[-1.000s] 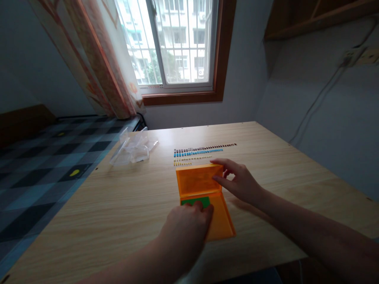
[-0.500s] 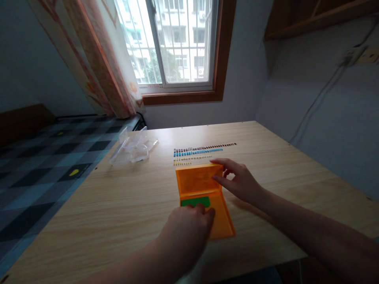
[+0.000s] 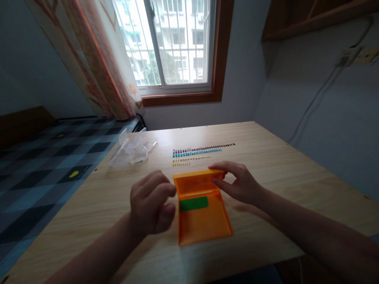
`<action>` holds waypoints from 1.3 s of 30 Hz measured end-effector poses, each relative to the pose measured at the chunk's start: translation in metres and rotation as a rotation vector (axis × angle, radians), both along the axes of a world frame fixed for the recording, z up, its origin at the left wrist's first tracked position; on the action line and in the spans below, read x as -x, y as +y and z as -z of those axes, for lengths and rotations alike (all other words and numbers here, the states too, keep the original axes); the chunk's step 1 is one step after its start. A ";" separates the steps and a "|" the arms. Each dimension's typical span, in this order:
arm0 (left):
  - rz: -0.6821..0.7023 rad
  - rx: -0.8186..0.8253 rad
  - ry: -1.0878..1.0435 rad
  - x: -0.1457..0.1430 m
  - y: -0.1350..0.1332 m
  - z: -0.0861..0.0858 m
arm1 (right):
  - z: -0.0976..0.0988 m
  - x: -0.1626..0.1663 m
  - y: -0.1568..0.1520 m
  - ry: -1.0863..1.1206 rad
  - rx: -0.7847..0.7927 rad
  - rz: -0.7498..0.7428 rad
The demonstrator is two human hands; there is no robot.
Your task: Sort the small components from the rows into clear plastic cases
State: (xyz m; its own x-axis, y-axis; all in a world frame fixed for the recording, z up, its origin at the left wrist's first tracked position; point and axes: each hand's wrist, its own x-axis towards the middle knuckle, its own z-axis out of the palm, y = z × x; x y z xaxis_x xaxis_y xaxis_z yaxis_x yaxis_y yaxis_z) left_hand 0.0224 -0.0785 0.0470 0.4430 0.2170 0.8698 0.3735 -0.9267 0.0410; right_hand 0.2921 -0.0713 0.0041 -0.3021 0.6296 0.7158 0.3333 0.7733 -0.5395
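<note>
An orange plastic box (image 3: 205, 227) stands with its hinged lid raised, on the wooden table in front of me. Inside it, along the hinge side at the left, lies a flat green rectangular piece (image 3: 194, 203). My right hand (image 3: 235, 179) pinches the lid's right side, thumb inside and fingers over the top edge. Beside the box's left edge is my left hand (image 3: 152, 203), its fingers loosely curled and a gap between thumb and forefinger. Nothing shows in that gap; whether the fingertip touches the lid's edge I cannot tell.
Beyond the box, several rows of tiny dark, blue and yellow pieces (image 3: 197, 152) lie on the table (image 3: 266, 169). Clear plastic packaging (image 3: 133, 148) sits at the back left. A checked bed (image 3: 65, 157) adjoins the table's left side; a wall (image 3: 319, 118) is at the right.
My left hand has risen out of the box and moved left, uncovering the green piece. The lid has tilted somewhat, with my right hand still on it.
</note>
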 end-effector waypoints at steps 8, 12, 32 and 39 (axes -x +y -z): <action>-0.143 0.647 -0.555 0.007 0.059 0.050 | -0.010 -0.004 -0.004 -0.089 -0.064 -0.234; -0.164 0.720 -0.570 0.004 0.062 0.057 | -0.011 -0.002 -0.008 -0.123 -0.061 -0.311; -0.346 0.829 -0.553 0.013 0.080 0.068 | 0.004 0.013 -0.019 -0.600 -0.012 -0.408; -0.364 0.818 -0.520 0.014 0.081 0.068 | 0.011 0.017 -0.013 -0.704 -0.011 -0.371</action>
State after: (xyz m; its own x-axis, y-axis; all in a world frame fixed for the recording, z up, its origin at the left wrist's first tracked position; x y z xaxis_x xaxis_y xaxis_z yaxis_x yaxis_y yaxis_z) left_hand 0.0082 0.0028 -0.0213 -0.1566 0.8735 0.4610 0.3814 -0.3770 0.8440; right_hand 0.2751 -0.0845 -0.0068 -0.8742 0.3935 0.2844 0.3128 0.9045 -0.2899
